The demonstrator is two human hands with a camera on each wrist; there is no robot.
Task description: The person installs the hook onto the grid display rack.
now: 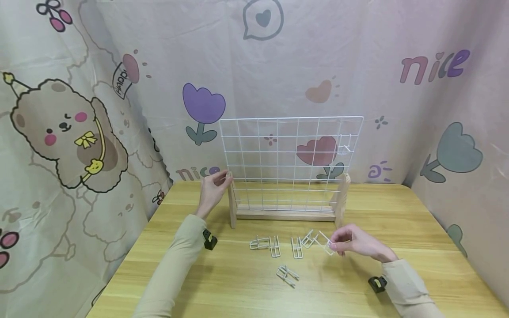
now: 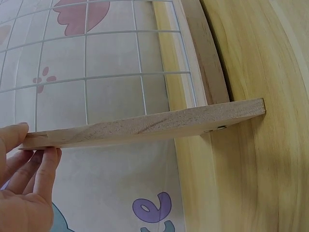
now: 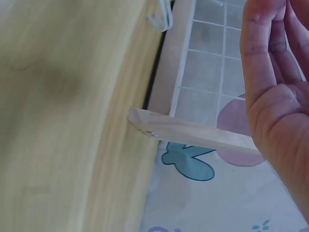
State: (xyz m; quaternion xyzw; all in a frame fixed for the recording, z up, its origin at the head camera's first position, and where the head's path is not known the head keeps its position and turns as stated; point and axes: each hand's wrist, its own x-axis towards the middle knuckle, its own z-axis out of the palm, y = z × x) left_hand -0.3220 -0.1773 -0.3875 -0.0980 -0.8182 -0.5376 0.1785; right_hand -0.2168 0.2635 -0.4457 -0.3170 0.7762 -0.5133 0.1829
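Note:
A white wire grid panel [image 1: 278,165] stands upright in a wooden stand [image 1: 286,215]. My left hand [image 1: 214,190] pinches the top of the stand's left wooden upright [image 2: 145,124] between thumb and fingers. My right hand [image 1: 355,240] holds a white wire hook [image 1: 325,244] by its end, above the table in front of the stand's right side. In the right wrist view, the hand [image 3: 275,72] shows at the right edge, but the held hook is out of sight. One hook [image 1: 344,145] hangs on the grid near its upper right corner.
Several more white wire hooks lie on the wooden table [image 1: 222,287] in front of the stand, including one nearer hook [image 1: 287,274] apart from the others. Patterned curtains [image 1: 155,88] surround the table at the back and sides.

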